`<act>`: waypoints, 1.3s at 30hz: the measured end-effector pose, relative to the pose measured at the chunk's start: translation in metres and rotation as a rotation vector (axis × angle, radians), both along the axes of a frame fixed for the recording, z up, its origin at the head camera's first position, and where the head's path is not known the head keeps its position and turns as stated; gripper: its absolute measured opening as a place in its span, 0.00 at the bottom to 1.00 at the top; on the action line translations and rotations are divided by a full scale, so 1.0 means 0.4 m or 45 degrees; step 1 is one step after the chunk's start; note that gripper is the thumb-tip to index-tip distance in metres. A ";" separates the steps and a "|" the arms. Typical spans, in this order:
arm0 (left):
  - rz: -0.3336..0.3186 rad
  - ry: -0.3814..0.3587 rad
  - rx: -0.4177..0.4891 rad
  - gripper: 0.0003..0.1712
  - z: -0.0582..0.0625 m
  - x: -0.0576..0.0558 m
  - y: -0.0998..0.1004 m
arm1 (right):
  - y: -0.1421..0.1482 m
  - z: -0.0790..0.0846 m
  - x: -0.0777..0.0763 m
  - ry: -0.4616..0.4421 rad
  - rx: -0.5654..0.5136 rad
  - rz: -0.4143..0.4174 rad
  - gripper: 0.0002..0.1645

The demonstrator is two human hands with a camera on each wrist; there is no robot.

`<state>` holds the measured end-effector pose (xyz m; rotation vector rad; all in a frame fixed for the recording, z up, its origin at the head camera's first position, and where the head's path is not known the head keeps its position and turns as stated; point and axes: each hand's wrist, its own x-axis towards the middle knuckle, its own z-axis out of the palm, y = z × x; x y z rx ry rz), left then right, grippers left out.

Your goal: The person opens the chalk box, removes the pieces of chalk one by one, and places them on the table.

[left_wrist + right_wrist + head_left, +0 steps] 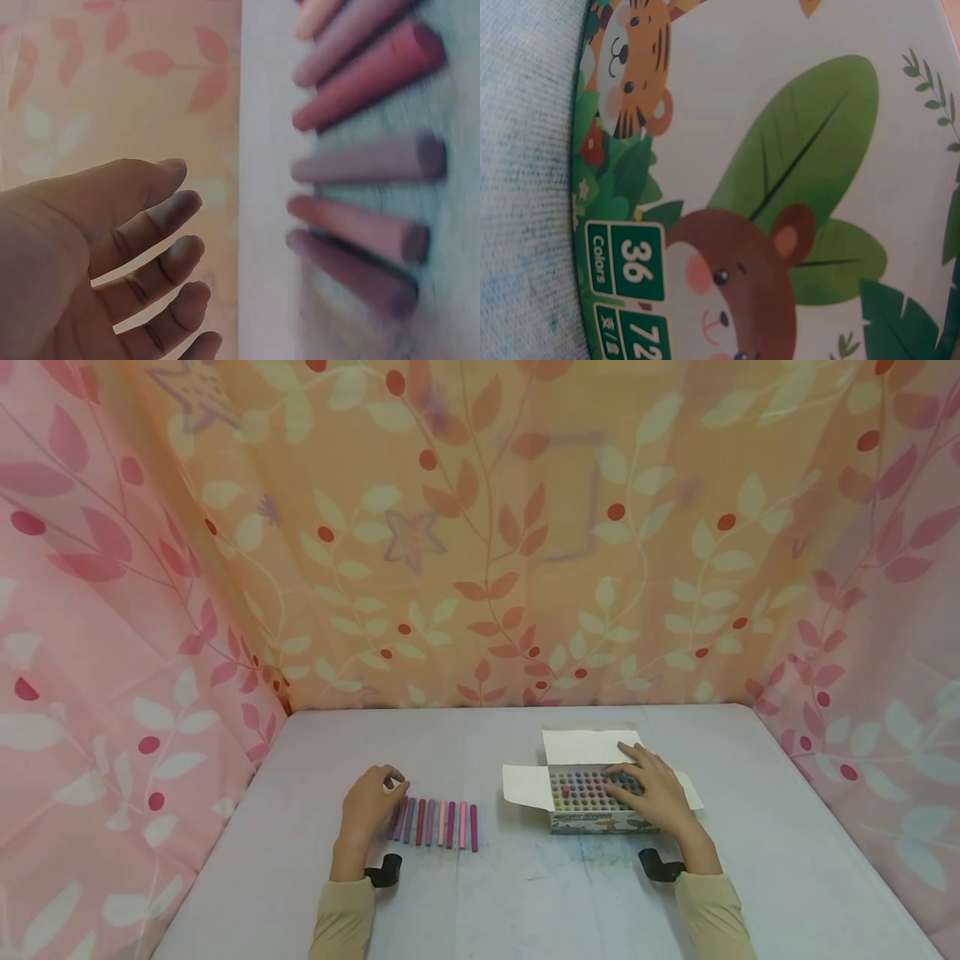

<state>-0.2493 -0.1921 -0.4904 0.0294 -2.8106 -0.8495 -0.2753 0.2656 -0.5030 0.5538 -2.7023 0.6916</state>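
My left hand (366,806) hovers at the left end of a row of chalk sticks, with the fingers loosely bent. The left wrist view shows nothing between its thumb and fingers (180,259). The chalk sticks, in purples, pinks and peach, lie side by side; a red one (367,75) is among them. My right hand (656,789) reaches over the right part of an open cardboard chalk box (600,823), thumb and fingers spread above the chalk ends. One pinkish-red chalk (566,791) sticks up at the box's left side.
White flaps (527,786) fold outward around the box. Its printed side (727,187) carries cartoon animals, leaves and "36 Colors". Bluish dust marks the pale tabletop (525,893). Patterned curtains (480,568) enclose the table at the back and sides.
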 end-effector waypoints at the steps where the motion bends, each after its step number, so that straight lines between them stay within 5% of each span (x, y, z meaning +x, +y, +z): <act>1: -0.007 0.016 -0.006 0.11 0.003 0.001 0.008 | 0.000 -0.001 0.000 0.001 0.000 0.001 0.15; 21: -0.264 0.248 -0.134 0.06 0.005 0.023 0.211 | -0.014 -0.009 0.008 -0.030 0.007 -0.005 0.15; 33: -0.421 0.539 -0.095 0.06 0.046 0.009 0.343 | -0.009 -0.008 0.005 -0.006 0.032 -0.018 0.16; 39: -0.547 0.490 -0.073 0.06 0.060 0.005 0.407 | -0.005 0.000 0.001 0.011 0.035 -0.011 0.15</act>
